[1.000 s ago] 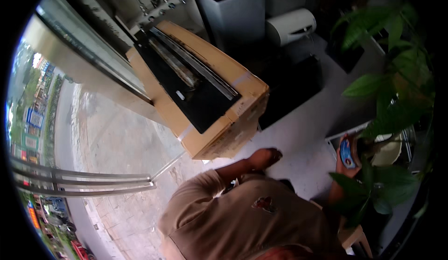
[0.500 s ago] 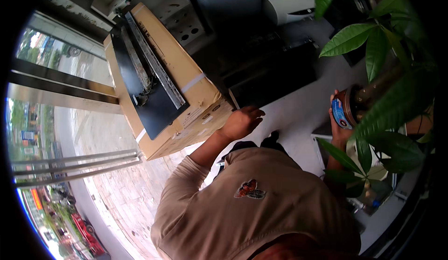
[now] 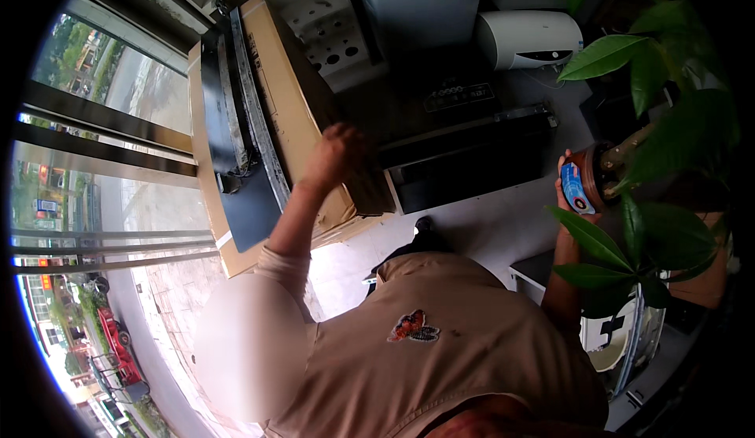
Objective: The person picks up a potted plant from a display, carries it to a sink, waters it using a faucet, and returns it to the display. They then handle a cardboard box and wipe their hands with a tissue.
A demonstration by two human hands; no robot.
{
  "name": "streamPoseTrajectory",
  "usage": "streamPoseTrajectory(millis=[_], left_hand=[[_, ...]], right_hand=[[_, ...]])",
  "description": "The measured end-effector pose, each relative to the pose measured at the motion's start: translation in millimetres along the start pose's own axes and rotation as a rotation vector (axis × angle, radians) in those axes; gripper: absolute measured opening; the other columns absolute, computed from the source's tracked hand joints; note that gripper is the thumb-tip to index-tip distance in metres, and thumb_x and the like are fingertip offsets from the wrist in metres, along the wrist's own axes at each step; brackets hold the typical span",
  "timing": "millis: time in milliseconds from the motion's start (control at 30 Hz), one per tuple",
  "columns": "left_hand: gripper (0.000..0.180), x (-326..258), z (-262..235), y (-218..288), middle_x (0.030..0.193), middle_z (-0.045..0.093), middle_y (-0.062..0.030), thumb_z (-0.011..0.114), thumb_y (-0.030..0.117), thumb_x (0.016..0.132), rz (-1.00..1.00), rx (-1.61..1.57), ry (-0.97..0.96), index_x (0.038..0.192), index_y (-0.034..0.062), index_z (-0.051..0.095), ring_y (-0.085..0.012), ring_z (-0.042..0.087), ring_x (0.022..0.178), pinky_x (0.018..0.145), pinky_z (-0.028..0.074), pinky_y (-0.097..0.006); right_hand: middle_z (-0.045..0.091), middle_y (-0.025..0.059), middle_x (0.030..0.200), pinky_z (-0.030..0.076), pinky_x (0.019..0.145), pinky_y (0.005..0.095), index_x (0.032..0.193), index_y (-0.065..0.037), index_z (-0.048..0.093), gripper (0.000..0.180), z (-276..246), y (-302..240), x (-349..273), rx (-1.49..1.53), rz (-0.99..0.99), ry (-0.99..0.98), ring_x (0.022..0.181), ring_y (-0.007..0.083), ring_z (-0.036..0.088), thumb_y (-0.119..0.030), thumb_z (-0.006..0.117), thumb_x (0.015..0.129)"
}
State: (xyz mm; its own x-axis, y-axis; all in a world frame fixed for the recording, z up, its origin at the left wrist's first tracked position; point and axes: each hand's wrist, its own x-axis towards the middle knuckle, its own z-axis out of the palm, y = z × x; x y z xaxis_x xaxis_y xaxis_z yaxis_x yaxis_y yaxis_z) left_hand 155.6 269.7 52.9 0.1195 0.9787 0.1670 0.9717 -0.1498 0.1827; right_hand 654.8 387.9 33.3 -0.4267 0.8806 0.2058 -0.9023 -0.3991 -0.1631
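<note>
My right hand (image 3: 563, 188) grips a brown plant pot (image 3: 591, 177) with a blue label on its side. The pot lies tipped over, and a thick-stemmed plant with broad green leaves (image 3: 602, 57) grows from it along the right side of the view. Raised over the near right edge of a large cardboard box (image 3: 271, 64) is my left hand (image 3: 336, 155). Its fingers are blurred and in shadow, so their pose is unclear. On the box lie a dark flat panel (image 3: 253, 216) and long worn metal strips (image 3: 255, 115).
Ahead stand a black appliance (image 3: 472, 167), a white water heater (image 3: 531, 39) and a grey cabinet (image 3: 421, 1). Glass panes with metal frames (image 3: 102, 143) run along the left. A white-rimmed tub (image 3: 609, 355) sits at the lower right, beneath the leaves.
My left hand has swung up and left, from the box's near corner to above its right edge. The potted plant stays in my right hand. The view has shifted slightly.
</note>
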Motion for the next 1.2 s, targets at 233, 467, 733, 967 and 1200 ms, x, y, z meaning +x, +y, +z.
streamPoseTrajectory(millis=[233, 467, 733, 967, 1200], left_hand=[[0.03, 35, 59, -94, 0.13, 0.056, -0.008, 0.066, 0.024, 0.08, -0.298, 0.076, 0.121, 0.107, 0.0108, 0.067, -0.0296, 0.046, 0.129, 0.104, 0.038, -0.05], [0.029, 50, 72, -88, 0.131, 0.056, -0.0062, 0.066, 0.023, 0.079, -0.348, 0.159, 0.158, 0.106, 0.0126, 0.067, -0.0287, 0.044, 0.132, 0.107, 0.033, -0.054], [0.026, 55, 58, -84, 0.122, 0.061, -0.006, 0.067, 0.021, 0.077, -0.412, 0.195, 0.059, 0.101, 0.0102, 0.066, -0.0269, 0.046, 0.129, 0.107, 0.033, -0.052], [0.025, 53, 69, -88, 0.118, 0.063, -0.0052, 0.067, 0.022, 0.077, -0.415, 0.227, 0.098, 0.099, 0.0103, 0.065, -0.0264, 0.047, 0.128, 0.109, 0.032, -0.049], [0.021, 57, 68, -83, 0.117, 0.064, -0.0047, 0.064, 0.022, 0.08, -0.433, 0.286, 0.049, 0.098, 0.0114, 0.066, -0.0266, 0.047, 0.128, 0.11, 0.03, -0.048]], right_hand=[[0.016, 0.0299, 0.155, 0.039, 0.102, 0.0601, 0.153, -0.004, 0.017, 0.093, -13, -19, 63, -0.008, -0.032, 0.025, 0.145, 0.044, 0.017, -0.046, 0.065, 0.085], [0.016, 0.0255, 0.157, 0.031, 0.109, 0.061, 0.152, -0.003, 0.022, 0.089, -54, -70, 130, 0.047, 0.047, 0.072, 0.146, 0.0413, 0.016, -0.044, 0.065, 0.086], [0.017, 0.0259, 0.156, 0.041, 0.1, 0.0623, 0.152, -0.007, 0.024, 0.091, -69, -133, 225, -0.051, 0.068, 0.219, 0.145, 0.0419, 0.018, -0.044, 0.071, 0.082], [0.017, 0.0266, 0.156, 0.04, 0.102, 0.0605, 0.153, -0.005, 0.019, 0.096, -55, -153, 265, -0.002, 0.211, 0.003, 0.145, 0.0423, 0.019, -0.045, 0.07, 0.082], [0.021, 0.0277, 0.155, 0.043, 0.099, 0.0603, 0.152, -0.004, 0.021, 0.093, -53, -151, 282, -0.013, 0.243, -0.018, 0.144, 0.043, 0.02, -0.044, 0.068, 0.083]])
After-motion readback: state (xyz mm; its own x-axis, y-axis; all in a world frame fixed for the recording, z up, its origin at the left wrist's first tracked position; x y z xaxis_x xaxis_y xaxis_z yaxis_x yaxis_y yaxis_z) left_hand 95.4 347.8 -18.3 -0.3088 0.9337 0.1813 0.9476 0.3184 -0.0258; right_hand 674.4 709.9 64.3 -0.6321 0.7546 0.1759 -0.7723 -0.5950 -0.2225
